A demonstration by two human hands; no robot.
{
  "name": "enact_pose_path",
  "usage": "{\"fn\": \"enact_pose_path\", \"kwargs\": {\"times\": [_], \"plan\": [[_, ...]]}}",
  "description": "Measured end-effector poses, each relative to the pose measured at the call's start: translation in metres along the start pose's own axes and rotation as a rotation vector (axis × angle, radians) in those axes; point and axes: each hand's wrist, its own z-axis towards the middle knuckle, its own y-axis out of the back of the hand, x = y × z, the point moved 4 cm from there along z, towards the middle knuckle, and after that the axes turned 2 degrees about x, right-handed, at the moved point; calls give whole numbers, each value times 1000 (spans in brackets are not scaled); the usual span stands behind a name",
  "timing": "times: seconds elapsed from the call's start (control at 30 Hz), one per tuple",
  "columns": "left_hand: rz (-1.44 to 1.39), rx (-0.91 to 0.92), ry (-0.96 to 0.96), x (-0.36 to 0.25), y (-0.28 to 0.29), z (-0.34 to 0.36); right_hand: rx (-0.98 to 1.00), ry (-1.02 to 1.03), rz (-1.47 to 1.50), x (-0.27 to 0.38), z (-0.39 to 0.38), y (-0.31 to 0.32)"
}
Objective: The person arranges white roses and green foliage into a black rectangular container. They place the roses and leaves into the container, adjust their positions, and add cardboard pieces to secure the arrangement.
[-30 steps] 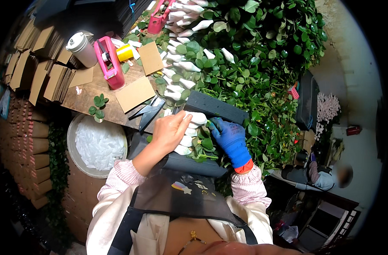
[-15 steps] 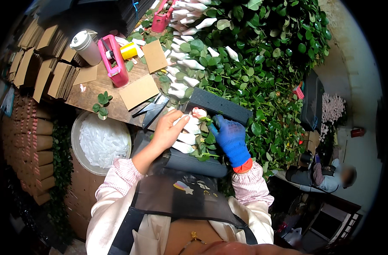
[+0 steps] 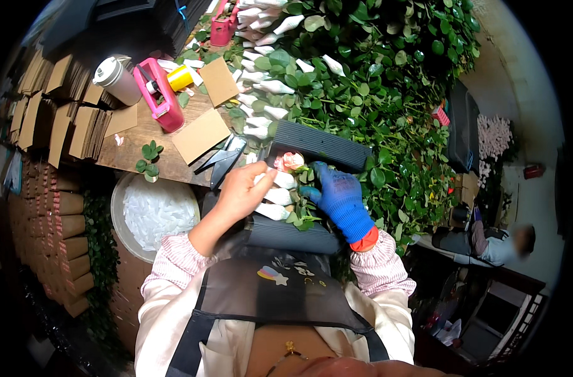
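A pink rose (image 3: 289, 161) lies in a dark ribbed trough in front of me, above several rose buds in white net sleeves (image 3: 278, 196). My left hand (image 3: 244, 188), bare, is closed beside the bloom. A bit of white, seemingly a net sleeve, shows between its thumb and forefinger. My right hand (image 3: 338, 196), in a blue glove, is closed about the rose's stem just below the head; leaves partly hide its grip. The ribbed black padding (image 3: 321, 146) of the trough runs beyond both hands, with another padded side (image 3: 293, 235) nearer me.
Scissors with black handles (image 3: 227, 160), cardboard pieces (image 3: 200, 135), a pink tape dispenser (image 3: 164, 103) and a white-lidded jug (image 3: 117, 81) are on the wooden table. A tub of white sleeves (image 3: 158, 210) stands left. Leafy stems (image 3: 387, 119) heap at the right; a person (image 3: 487, 244) sits farther off.
The view has shifted slightly. More of the pink bloom shows now, and my left fingers have drawn a little away from it. My right thumb sits lower, farther from the forefinger.
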Motion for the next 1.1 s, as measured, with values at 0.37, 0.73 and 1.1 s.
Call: {"fn": "enact_pose_path", "kwargs": {"times": [0.37, 0.73, 1.1], "plan": [[264, 54, -36, -24, 18, -24, 129, 57, 4, 2, -4, 0], [-132, -8, 294, -6, 67, -43, 21, 74, 269, -3, -28, 42], [125, 105, 69, -2, 7, -35, 326, 265, -58, 40, -20, -11]]}}
